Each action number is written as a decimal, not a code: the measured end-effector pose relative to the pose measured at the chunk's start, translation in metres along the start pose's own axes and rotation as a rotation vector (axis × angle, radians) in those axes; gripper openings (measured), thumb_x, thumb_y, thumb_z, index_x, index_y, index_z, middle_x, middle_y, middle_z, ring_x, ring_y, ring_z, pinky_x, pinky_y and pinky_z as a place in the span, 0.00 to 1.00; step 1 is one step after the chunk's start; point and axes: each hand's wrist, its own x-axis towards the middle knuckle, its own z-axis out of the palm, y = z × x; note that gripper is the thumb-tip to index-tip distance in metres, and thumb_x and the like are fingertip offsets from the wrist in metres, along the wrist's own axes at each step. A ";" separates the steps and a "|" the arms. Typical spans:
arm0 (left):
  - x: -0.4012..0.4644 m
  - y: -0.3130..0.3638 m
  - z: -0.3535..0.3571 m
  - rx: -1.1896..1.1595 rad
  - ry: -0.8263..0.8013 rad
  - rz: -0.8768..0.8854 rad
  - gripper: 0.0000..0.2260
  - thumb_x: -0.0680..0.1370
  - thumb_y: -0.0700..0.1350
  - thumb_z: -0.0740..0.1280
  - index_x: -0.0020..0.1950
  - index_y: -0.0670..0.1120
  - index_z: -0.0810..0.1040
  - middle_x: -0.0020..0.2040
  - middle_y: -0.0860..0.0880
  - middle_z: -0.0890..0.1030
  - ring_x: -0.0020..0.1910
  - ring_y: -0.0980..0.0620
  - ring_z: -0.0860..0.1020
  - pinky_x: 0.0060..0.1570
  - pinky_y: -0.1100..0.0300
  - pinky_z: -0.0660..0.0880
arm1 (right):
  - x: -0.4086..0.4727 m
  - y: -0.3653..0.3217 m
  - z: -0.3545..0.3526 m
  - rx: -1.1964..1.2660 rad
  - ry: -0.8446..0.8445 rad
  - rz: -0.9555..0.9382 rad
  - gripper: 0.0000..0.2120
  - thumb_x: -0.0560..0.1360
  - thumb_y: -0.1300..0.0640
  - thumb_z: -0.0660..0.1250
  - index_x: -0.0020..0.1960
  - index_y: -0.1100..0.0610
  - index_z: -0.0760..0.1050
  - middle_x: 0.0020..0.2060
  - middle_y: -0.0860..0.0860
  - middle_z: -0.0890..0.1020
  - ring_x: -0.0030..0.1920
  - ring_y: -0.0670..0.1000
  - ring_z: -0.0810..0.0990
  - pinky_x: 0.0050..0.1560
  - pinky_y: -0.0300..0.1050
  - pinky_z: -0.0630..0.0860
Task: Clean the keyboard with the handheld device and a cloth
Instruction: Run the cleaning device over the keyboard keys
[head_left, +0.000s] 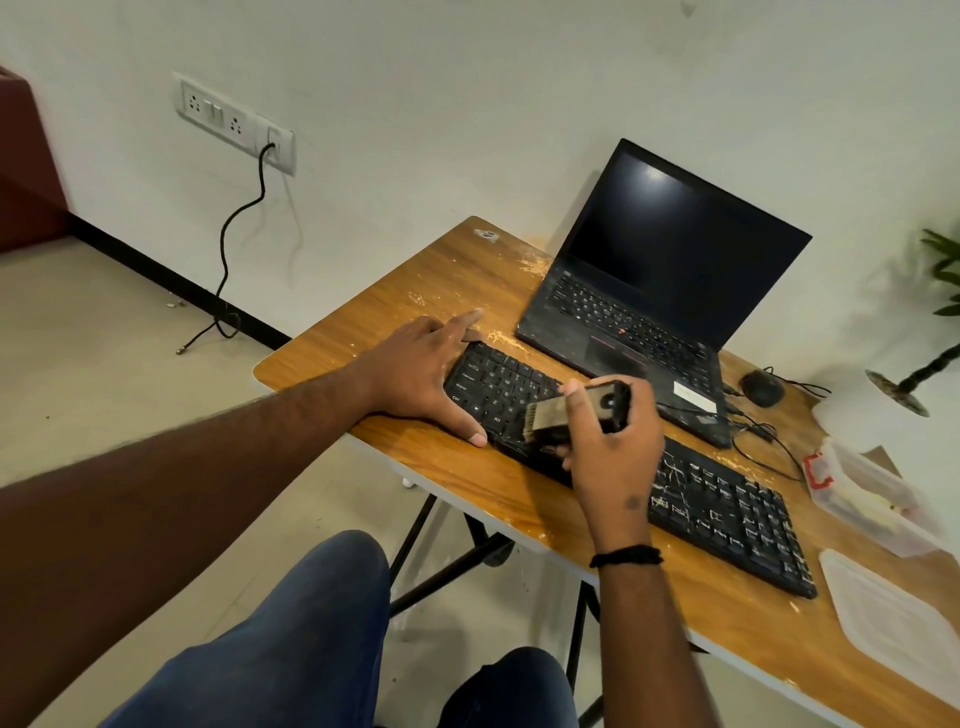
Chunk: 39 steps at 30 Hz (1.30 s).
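Keyboard (675, 478) lies along the table's (415, 291) near edge, laptop (649, 312) right behind it, mouse (762, 388) to the laptop's right. Left hand (421, 374) rests at the keyboard's left end, right hand (608, 441) holds the handheld device (576, 410) over the keys. Two containers (872, 499) sit beyond the keyboard's right end.

- a plain office or home work corner, by the look of it
- an open black laptop (660, 291) on a small wooden folding table (415, 291)
- a white wall switch-and-socket panel (234, 122) with a black cable (236, 218) plugged in
- a black wired mouse (762, 388)
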 end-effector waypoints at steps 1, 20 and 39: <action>0.000 0.000 0.000 0.002 0.000 -0.002 0.66 0.56 0.74 0.77 0.83 0.54 0.43 0.79 0.46 0.63 0.77 0.45 0.60 0.74 0.49 0.60 | -0.002 0.001 0.000 -0.007 -0.059 0.023 0.07 0.78 0.54 0.69 0.49 0.53 0.72 0.44 0.51 0.80 0.41 0.51 0.83 0.28 0.33 0.75; -0.002 0.003 -0.001 -0.001 -0.001 -0.004 0.66 0.56 0.73 0.77 0.83 0.54 0.43 0.79 0.46 0.62 0.77 0.45 0.60 0.74 0.48 0.61 | -0.012 0.004 -0.012 -0.072 -0.147 0.006 0.07 0.77 0.50 0.69 0.48 0.50 0.72 0.43 0.50 0.80 0.41 0.53 0.82 0.28 0.37 0.76; 0.001 0.000 0.000 -0.006 -0.011 0.007 0.67 0.55 0.76 0.76 0.82 0.55 0.43 0.79 0.46 0.63 0.76 0.45 0.61 0.74 0.47 0.61 | -0.018 0.008 -0.015 -0.009 0.019 0.129 0.06 0.79 0.54 0.67 0.49 0.54 0.71 0.45 0.49 0.79 0.46 0.50 0.83 0.27 0.36 0.77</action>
